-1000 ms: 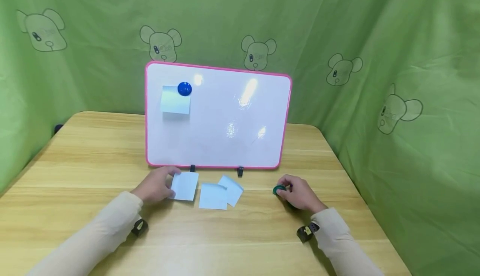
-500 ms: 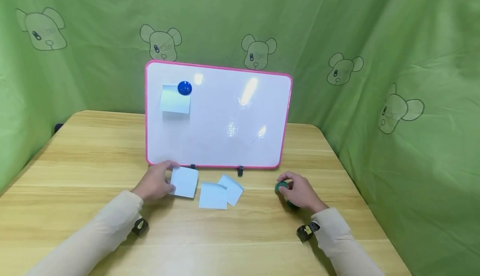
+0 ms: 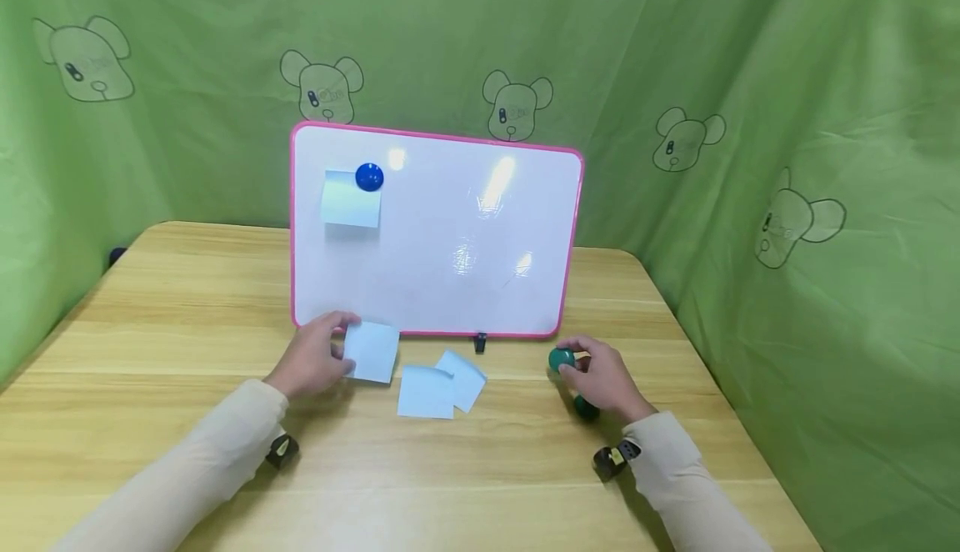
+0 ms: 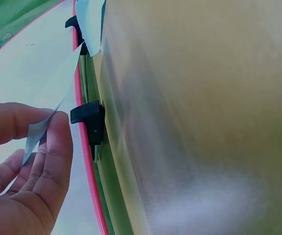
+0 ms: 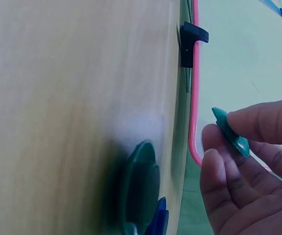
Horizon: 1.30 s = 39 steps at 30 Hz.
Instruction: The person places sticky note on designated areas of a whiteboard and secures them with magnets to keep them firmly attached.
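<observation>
My left hand [image 3: 315, 356] pinches a pale blue sticky note [image 3: 372, 352] by its left side, in front of the whiteboard's lower left edge. In the left wrist view the note [image 4: 62, 88] stands edge-on between thumb and fingers. Between thumb and fingertips my right hand [image 3: 602, 375] holds a round green magnet [image 3: 561, 358], right of the board. The right wrist view shows this magnet [image 5: 231, 132] tilted in the fingers. Under the right hand, a second green magnet [image 3: 586, 408] lies on the table. Two more sticky notes [image 3: 426, 392] overlap on the table between the hands.
The pink-framed whiteboard [image 3: 450, 277] stands upright on black clip feet [image 3: 481, 343]. A blue magnet [image 3: 369, 177] sits at the corner of a sticky note [image 3: 351, 206] on its upper left. Another blue magnet [image 5: 159, 221] lies beyond the green one. Green curtains [image 3: 825, 118] surround the table.
My left hand has raised the sticky note from the table toward the board's lower edge. My right hand has lifted and turned the green magnet, exposing the second one beneath.
</observation>
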Each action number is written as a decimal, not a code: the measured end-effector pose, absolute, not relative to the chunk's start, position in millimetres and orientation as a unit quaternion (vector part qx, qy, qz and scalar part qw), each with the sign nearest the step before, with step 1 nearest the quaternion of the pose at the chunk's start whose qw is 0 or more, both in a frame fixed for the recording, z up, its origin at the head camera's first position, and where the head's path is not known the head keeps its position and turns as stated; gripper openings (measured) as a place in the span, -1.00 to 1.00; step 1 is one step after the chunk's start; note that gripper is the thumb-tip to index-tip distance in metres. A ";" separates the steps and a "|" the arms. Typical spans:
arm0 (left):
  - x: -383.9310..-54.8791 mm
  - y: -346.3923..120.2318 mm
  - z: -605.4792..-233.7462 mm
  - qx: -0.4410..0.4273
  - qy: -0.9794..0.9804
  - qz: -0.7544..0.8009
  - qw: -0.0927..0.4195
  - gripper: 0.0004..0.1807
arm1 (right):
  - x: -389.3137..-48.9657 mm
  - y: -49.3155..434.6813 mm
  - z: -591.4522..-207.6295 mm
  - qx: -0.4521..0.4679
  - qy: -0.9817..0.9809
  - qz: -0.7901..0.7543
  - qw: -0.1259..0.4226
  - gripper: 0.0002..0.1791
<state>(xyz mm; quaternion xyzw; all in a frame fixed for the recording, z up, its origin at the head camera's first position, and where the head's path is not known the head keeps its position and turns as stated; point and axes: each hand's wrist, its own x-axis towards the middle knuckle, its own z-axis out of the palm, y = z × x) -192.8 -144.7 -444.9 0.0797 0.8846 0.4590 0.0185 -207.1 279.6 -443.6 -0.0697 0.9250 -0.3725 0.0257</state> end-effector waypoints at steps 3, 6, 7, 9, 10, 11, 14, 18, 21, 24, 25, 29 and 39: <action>-193.4 -144.4 -444.7 0.081 0.881 0.466 0.017 -0.29 | -207.8 278.8 -442.8 -0.071 0.924 -0.375 0.024 -0.67; -193.6 -143.5 -444.0 0.078 0.879 0.470 0.017 -0.30 | -209.2 277.3 -441.1 -0.077 0.924 -0.373 0.020 -0.68; -193.6 -143.2 -443.6 0.080 0.879 0.470 0.015 -0.30 | -209.8 276.7 -440.4 -0.080 0.924 -0.373 0.019 -0.68; -193.8 -142.9 -442.6 0.082 0.879 0.469 0.011 -0.31 | -210.9 275.4 -438.8 -0.086 0.924 -0.372 0.015 -0.69; -193.9 -142.7 -441.8 0.082 0.880 0.467 0.009 -0.31 | -211.3 274.7 -437.9 -0.086 0.924 -0.371 0.015 -0.69; -194.0 -142.5 -441.0 0.082 0.881 0.466 0.007 -0.31 | -211.7 274.0 -436.9 -0.086 0.924 -0.371 0.015 -0.69; -195.0 -142.1 -439.4 0.078 0.885 0.460 0.008 -0.32 | -212.6 272.3 -434.6 -0.082 0.923 -0.375 0.016 -0.68; -196.8 -141.6 -437.8 0.071 0.887 0.456 0.012 -0.31 | -213.1 270.3 -432.3 -0.078 0.923 -0.376 0.019 -0.66; -197.5 -141.0 -436.1 0.069 0.888 0.454 0.015 -0.32 | -213.3 269.0 -430.4 -0.079 0.924 -0.374 0.019 -0.64; -197.7 -140.1 -433.6 0.067 0.888 0.454 0.016 -0.32 | -214.3 268.2 -428.7 -0.084 0.923 -0.374 0.016 -0.61; -197.7 -139.8 -432.7 0.067 0.888 0.455 0.017 -0.32 | -214.6 267.8 -428.1 -0.086 0.923 -0.374 0.014 -0.61; -198.7 -138.3 -429.0 0.069 0.889 0.452 0.011 -0.32 | -216.0 265.6 -425.2 -0.089 0.922 -0.376 0.005 -0.61; -205.1 -133.0 -416.9 0.080 0.895 0.438 -0.010 -0.35 | -221.3 259.3 -418.7 -0.089 0.919 -0.384 -0.018 -0.61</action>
